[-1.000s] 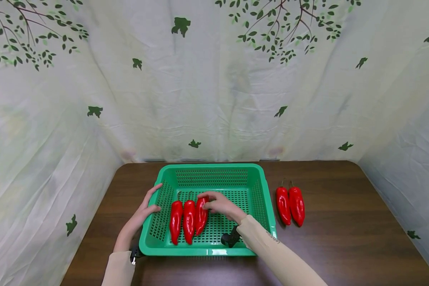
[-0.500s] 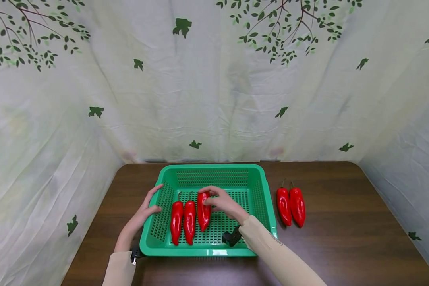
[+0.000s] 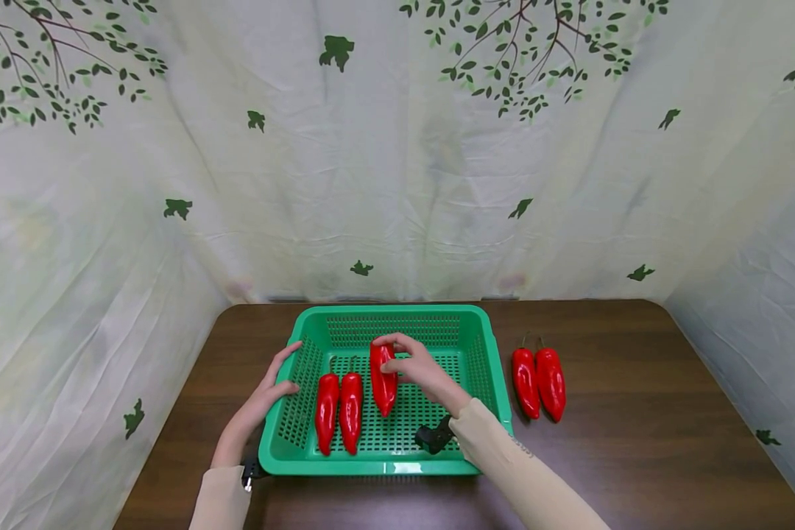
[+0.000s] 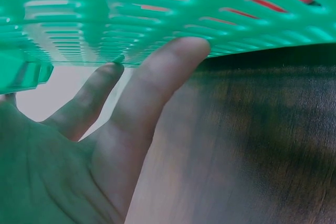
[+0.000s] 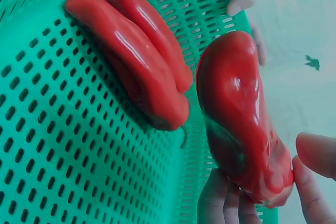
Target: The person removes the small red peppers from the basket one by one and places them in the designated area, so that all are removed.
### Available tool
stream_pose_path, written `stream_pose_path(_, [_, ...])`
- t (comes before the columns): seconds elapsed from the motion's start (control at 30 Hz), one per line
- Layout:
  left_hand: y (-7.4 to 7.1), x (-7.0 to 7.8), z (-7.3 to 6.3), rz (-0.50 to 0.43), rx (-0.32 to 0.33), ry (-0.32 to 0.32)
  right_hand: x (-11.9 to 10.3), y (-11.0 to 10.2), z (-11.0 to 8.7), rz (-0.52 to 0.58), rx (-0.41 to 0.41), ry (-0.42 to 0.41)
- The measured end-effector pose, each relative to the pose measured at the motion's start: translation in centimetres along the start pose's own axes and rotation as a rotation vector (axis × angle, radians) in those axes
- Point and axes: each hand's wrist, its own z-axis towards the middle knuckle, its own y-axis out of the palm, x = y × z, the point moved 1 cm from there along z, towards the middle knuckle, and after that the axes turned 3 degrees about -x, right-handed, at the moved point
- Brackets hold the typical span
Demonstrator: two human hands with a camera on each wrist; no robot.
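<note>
My right hand (image 3: 417, 368) holds a glossy red chili pepper (image 3: 384, 383) by its upper end, between thumb and fingers, over the middle of the green basket (image 3: 384, 467). In the right wrist view this pepper (image 5: 231, 103) stands above the basket floor, its tip toward the camera. Two more red chili peppers (image 3: 327, 412) (image 3: 351, 412) lie side by side in the basket's left half. At the basket's left side is my left hand (image 3: 268, 390), fingers spread. In the left wrist view its extended thumb (image 4: 163, 87) and a finger touch the slotted outer wall.
Two red chili peppers (image 3: 525, 383) (image 3: 550, 383) lie together on the brown wooden table (image 3: 636, 412), right of the basket. A leaf-printed white cloth (image 3: 397, 184) hangs behind and at both sides. A black wrist camera (image 3: 433, 436) sits under my right wrist.
My right hand has lifted the third chili pepper up from beside the other two and shifted it slightly right and away from me. My left hand has stayed at the basket's side.
</note>
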Motion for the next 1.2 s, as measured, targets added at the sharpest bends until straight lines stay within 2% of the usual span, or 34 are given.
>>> stream_pose_path(0.43, [-0.1, 0.1, -0.1, -0.003, 0.003, -0.007, -0.8, -0.7, -0.4, 0.0, 0.022, -0.026])
stream_pose_path(1.2, [0.1, 0.4, 0.0, -0.006, 0.009, -0.026, -2.7, -3.6, -3.0, 0.014, 0.039, -0.064])
